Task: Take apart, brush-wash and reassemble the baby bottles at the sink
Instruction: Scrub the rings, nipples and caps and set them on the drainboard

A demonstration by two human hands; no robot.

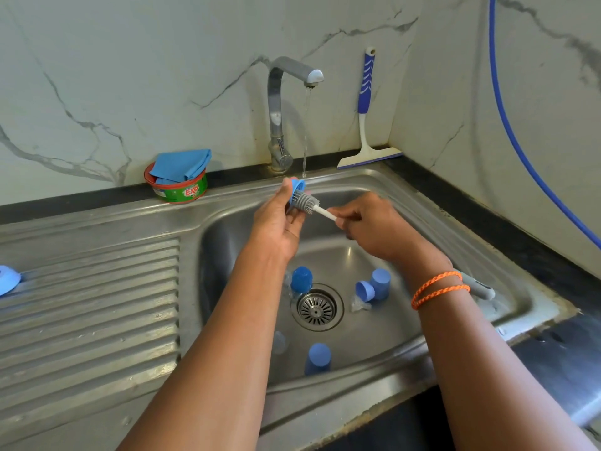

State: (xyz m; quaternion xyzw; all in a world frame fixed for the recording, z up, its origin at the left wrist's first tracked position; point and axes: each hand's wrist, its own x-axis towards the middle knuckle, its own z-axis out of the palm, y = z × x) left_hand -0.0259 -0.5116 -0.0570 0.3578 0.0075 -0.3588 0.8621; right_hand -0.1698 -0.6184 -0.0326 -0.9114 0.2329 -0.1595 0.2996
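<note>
The sink (422, 203) basin holds loose bottle parts around the drain (317, 308): a dark blue cap (301, 279) just behind the drain, two light blue caps (374, 286) to its right, touching each other, and another light blue cap (318, 358) near the front wall. Clear parts lie beside these, too blurred to identify. The tap (279, 118) at the back edge runs a thin stream of water (305, 135) into the basin. A green soap tub (177, 188) with a blue cloth (182, 164) on it stands on the back ledge, left of the tap. A blue-handled squeegee (366, 109) leans in the back right corner. A blue hose (507, 125) runs down the right wall. A blue part (8, 279) lies at the left edge of the ribbed drainboard (91, 304). A grey handle (478, 286) rests on the right rim, partly hidden by the right wrist

The left hand (276, 222) grips a blue bottle ring (297, 188) above the basin, just below the stream. The right hand (367, 222) pinches the white stem of a small grey brush (307, 203), whose bristles touch the ring
</note>
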